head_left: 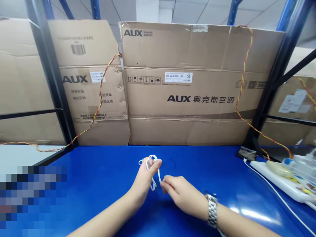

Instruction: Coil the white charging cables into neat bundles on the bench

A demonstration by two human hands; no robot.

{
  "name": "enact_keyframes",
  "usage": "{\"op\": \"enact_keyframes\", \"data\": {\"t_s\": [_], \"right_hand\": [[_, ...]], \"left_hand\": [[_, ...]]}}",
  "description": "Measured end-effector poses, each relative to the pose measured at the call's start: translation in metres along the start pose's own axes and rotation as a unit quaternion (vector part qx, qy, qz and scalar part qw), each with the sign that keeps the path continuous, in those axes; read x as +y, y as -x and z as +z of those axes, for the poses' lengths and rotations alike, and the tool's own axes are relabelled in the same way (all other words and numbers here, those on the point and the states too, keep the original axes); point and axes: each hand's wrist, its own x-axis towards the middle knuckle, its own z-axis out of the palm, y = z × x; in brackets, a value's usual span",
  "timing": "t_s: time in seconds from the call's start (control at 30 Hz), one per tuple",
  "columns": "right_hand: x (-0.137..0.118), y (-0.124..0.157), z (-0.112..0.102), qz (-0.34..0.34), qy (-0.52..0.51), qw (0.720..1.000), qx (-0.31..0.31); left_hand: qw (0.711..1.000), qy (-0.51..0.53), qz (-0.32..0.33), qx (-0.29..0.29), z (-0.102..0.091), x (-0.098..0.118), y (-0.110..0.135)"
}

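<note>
A white cable (152,157) is gathered in loops above the blue tabletop (103,177). My left hand (144,177) is closed around the coil, thumb pressed against it, with loops standing out above and below the fingers. One strand runs down from the loops to my right hand (176,191), whose thumb and fingers pinch it. A metal-band watch (212,210) sits on my right wrist. The cable's ends cannot be made out.
Large cardboard sheets (197,131) stand behind the table between dark metal posts (276,82). Red-yellow twisted wires (101,89) hang across them. At right lie a white power strip (278,179) with plugs, a small dark object (247,153) and a white cord (274,194).
</note>
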Motion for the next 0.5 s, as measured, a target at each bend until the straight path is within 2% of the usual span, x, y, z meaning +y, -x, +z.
{"op": "enact_keyframes", "data": {"t_s": [0.13, 0.27, 0.37, 0.5], "right_hand": [[-0.003, 0.000, 0.018, -0.029, 0.076, 0.996, -0.024], [-0.004, 0.001, 0.025, -0.063, 0.139, 0.988, -0.023], [-0.003, 0.001, 0.021, -0.058, 0.127, 0.989, -0.037], [0.004, -0.001, 0.007, -0.002, 0.045, 0.997, -0.068]], "left_hand": [[1.000, 0.003, 0.025, -0.017, 0.015, -0.006, 0.012], [0.996, 0.049, -0.057, -0.055, 0.019, -0.009, 0.015], [0.992, 0.093, -0.078, -0.032, 0.011, -0.009, 0.007], [0.987, 0.148, -0.066, 0.001, -0.009, -0.006, -0.009]]}}
